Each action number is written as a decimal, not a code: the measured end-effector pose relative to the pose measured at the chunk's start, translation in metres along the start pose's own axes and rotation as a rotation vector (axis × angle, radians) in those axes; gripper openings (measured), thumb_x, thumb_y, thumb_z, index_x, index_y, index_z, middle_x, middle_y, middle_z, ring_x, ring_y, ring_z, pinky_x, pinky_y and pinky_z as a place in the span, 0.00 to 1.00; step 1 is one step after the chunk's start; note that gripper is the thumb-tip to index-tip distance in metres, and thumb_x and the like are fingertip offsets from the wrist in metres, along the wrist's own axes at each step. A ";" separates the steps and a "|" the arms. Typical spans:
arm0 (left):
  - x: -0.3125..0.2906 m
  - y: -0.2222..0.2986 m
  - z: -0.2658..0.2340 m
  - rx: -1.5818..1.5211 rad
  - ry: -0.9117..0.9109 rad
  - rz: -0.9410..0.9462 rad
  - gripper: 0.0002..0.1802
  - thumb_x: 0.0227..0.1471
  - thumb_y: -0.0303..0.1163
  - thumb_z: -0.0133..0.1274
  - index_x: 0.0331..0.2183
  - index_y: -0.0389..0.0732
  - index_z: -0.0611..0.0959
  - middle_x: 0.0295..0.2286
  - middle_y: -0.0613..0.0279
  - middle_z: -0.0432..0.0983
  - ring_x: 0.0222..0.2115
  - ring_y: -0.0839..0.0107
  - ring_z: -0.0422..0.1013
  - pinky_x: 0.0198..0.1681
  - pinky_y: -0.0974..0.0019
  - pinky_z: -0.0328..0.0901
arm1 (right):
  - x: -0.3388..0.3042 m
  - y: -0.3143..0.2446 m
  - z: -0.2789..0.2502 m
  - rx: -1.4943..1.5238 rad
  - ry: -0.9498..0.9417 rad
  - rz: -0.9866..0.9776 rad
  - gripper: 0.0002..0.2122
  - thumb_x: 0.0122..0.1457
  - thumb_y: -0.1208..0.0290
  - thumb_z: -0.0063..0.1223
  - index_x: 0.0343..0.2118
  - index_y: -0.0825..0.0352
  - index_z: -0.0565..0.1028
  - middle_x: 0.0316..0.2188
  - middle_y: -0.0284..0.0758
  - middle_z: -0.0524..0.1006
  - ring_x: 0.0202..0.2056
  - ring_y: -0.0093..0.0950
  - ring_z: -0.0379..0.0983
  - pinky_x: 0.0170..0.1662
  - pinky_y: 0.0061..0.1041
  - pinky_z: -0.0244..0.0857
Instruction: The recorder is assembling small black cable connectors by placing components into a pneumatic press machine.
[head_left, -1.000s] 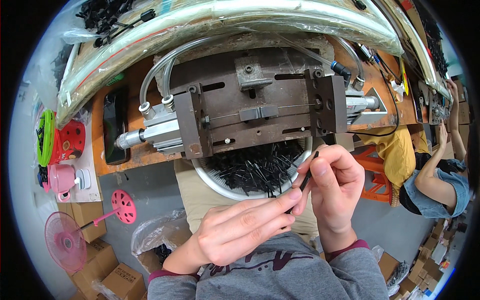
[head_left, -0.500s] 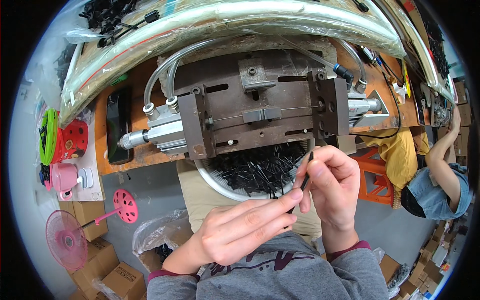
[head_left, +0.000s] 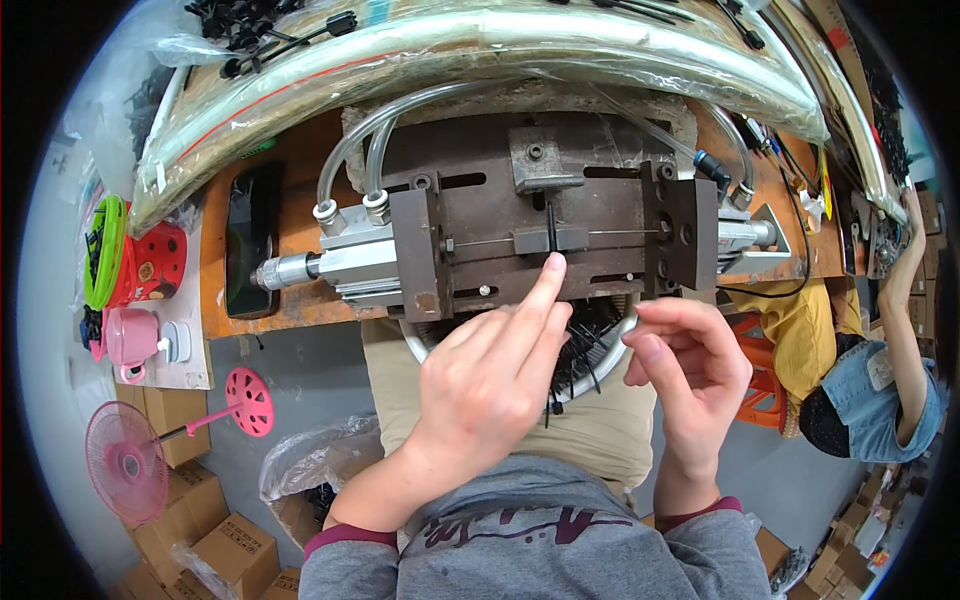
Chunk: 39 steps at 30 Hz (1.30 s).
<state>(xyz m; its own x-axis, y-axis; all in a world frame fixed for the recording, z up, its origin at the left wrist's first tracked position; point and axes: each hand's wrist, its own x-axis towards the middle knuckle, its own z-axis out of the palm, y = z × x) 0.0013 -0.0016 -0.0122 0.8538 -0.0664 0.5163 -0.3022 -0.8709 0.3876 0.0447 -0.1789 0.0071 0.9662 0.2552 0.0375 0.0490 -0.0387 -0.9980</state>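
A thin black plastic rod (head_left: 552,226) points away from me across the small grey block (head_left: 575,239) in the middle of the brown metal fixture (head_left: 490,200). The index finger of my left hand (head_left: 490,375) reaches forward to the rod's near end; my left thumb is hidden below. My right hand (head_left: 700,375) hovers at the fixture's front right, fingers bent and thumb apart from the index finger, with nothing seen between them. Under my hands, a white-rimmed basket (head_left: 622,352) holds many black rods (head_left: 585,350), partly covered by the left hand.
Clear air hoses (head_left: 375,150) run to metal cylinders (head_left: 365,268) on both fixture sides. A black phone (head_left: 252,240) lies on the wooden bench at left. A pink fan (head_left: 127,462) and cartons stand lower left. Another person (head_left: 875,385) sits at right.
My left hand has moved forward from near my right hand to the fixture. A black rod now lies across the grey block. My right hand has shifted slightly right, its fingers no longer on a rod.
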 end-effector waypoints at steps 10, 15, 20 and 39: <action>0.010 -0.003 0.001 0.049 -0.009 -0.010 0.14 0.38 0.28 0.66 0.32 0.38 0.84 0.47 0.57 0.79 0.22 0.71 0.75 0.27 0.72 0.69 | 0.040 -0.037 -0.012 -0.410 0.012 -0.516 0.08 0.49 0.84 0.64 0.34 0.70 0.81 0.27 0.33 0.80 0.24 0.17 0.71 0.26 0.15 0.62; 0.007 -0.004 0.003 0.100 -0.018 -0.020 0.13 0.38 0.27 0.66 0.32 0.39 0.85 0.47 0.59 0.79 0.19 0.72 0.73 0.26 0.72 0.68 | 0.130 -0.069 -0.008 -0.898 0.119 -0.901 0.08 0.52 0.81 0.58 0.35 0.62 0.80 0.26 0.31 0.78 0.24 0.22 0.72 0.25 0.17 0.61; 0.008 -0.003 0.002 0.081 -0.007 -0.029 0.13 0.38 0.27 0.66 0.31 0.39 0.84 0.47 0.59 0.79 0.19 0.72 0.73 0.26 0.72 0.68 | 0.198 -0.107 0.013 -1.481 -0.126 -0.954 0.17 0.52 0.80 0.56 0.46 0.69 0.73 0.41 0.40 0.78 0.46 0.33 0.74 0.48 0.32 0.69; -0.027 0.008 -0.027 -0.309 -0.263 0.056 0.14 0.40 0.30 0.66 0.34 0.38 0.84 0.45 0.55 0.79 0.27 0.65 0.77 0.31 0.66 0.70 | 0.252 -0.112 0.030 -1.802 -0.509 -0.833 0.08 0.55 0.75 0.51 0.37 0.70 0.76 0.34 0.45 0.78 0.37 0.43 0.77 0.40 0.38 0.72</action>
<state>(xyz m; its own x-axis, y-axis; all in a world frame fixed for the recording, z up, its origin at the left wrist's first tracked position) -0.0357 0.0060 -0.0022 0.8996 -0.2667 0.3459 -0.4302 -0.6781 0.5960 0.2749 -0.0816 0.1267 0.4558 0.8895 0.0302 0.7987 -0.4238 0.4272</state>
